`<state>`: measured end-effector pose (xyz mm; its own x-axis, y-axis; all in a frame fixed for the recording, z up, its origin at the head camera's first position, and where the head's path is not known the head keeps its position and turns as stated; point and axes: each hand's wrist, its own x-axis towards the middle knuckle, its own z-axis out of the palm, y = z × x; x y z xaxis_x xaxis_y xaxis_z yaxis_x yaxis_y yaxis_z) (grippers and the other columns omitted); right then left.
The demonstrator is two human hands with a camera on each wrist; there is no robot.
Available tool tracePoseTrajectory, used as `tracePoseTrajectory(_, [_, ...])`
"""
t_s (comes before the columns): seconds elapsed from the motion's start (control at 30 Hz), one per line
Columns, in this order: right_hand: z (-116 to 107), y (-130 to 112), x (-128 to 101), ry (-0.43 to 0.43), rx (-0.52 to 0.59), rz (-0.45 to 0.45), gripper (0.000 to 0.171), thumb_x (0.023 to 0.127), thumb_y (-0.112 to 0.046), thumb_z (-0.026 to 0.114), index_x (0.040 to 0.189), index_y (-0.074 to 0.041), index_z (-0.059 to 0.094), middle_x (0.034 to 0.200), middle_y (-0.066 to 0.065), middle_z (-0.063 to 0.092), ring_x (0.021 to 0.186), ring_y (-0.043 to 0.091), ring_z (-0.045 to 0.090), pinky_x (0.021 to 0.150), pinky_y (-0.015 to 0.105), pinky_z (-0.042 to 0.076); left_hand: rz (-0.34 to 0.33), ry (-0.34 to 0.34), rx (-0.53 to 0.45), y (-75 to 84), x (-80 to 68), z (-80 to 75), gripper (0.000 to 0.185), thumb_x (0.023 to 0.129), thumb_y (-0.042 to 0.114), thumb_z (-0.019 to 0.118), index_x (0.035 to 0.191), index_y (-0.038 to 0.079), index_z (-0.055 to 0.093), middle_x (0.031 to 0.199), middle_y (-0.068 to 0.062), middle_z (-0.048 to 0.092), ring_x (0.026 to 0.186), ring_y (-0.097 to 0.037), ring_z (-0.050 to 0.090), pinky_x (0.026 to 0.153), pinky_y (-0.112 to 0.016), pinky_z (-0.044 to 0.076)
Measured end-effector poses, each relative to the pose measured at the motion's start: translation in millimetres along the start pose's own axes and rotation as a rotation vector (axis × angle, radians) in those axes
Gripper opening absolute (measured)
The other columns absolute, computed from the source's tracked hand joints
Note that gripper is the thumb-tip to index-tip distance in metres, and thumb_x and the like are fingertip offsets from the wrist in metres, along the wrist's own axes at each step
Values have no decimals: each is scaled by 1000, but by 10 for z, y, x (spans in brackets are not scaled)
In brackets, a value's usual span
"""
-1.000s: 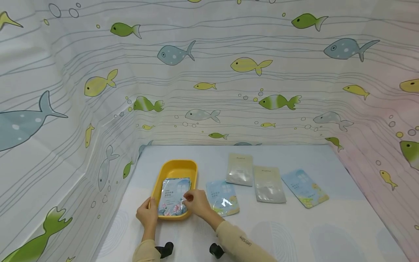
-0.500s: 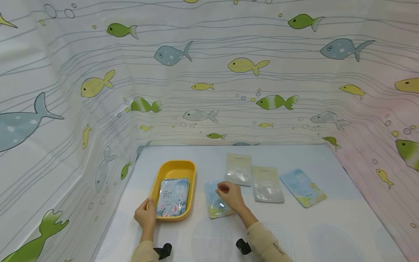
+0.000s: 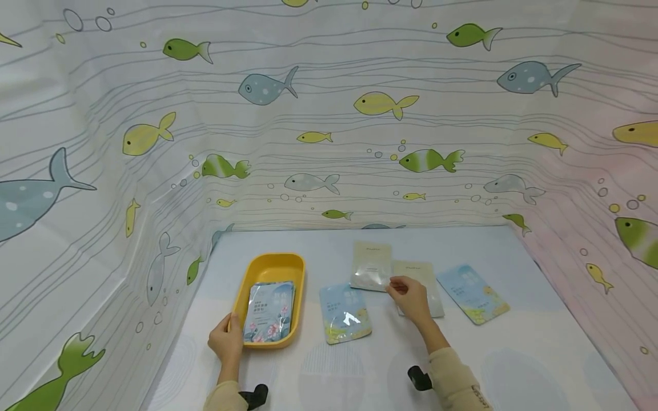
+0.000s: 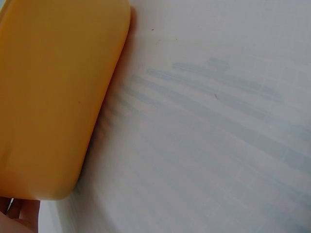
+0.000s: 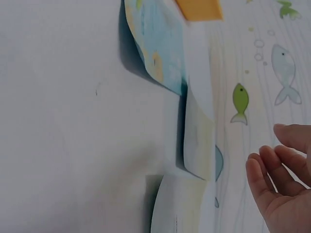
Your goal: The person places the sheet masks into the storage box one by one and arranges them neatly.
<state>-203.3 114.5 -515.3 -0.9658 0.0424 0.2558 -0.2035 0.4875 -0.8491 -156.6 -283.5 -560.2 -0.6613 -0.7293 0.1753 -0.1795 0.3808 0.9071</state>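
Observation:
My left hand [image 3: 225,341] grips the near left rim of a yellow tray [image 3: 280,264], thumb on the edge. In the left wrist view the tray's outer wall [image 4: 53,97] fills the left side, with fingertips [image 4: 28,213] under its corner. Blue floral sachets [image 3: 269,313] lie stacked in the tray's near part. My right hand [image 3: 411,299] hovers at a silver-beige sachet [image 3: 434,299], partly covering it. In the right wrist view, that hand's fingers [image 5: 272,170] are loosely bent, apart from the thumb, with nothing between them.
Left of the right hand lie another silver-beige sachet [image 3: 371,265] and a shiny blue sachet [image 3: 345,314]. A second blue sachet [image 3: 474,295] lies slanted to the right. Fish-patterned cloth [image 3: 319,125] walls the white table [image 3: 308,365] at the back and sides.
My right hand has left the floral sachets in the tray and moved right, past the near blue sachet, to the silver-beige one. My left hand has stayed on the tray.

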Motion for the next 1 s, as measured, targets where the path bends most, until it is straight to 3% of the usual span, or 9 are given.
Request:
tracePoseTrajectory(0.57, [-524, 354, -39, 56, -105, 35, 27, 84, -6, 68, 107, 8, 64, 96, 22, 68, 88, 35, 66, 78, 41, 55, -5, 1, -5, 5, -4, 0, 28, 90, 6, 56, 109, -14, 63, 108, -31, 61, 109, -44, 56, 92, -52, 45])
tracePoseTrajectory(1.0, [-998, 634, -137, 111, -210, 91, 28, 86, -10, 66, 106, 9, 65, 95, 24, 68, 86, 38, 65, 71, 32, 55, -5, 8, -8, 23, -9, -5, 28, 91, 5, 56, 109, -14, 62, 109, -32, 60, 109, -45, 56, 91, -52, 45])
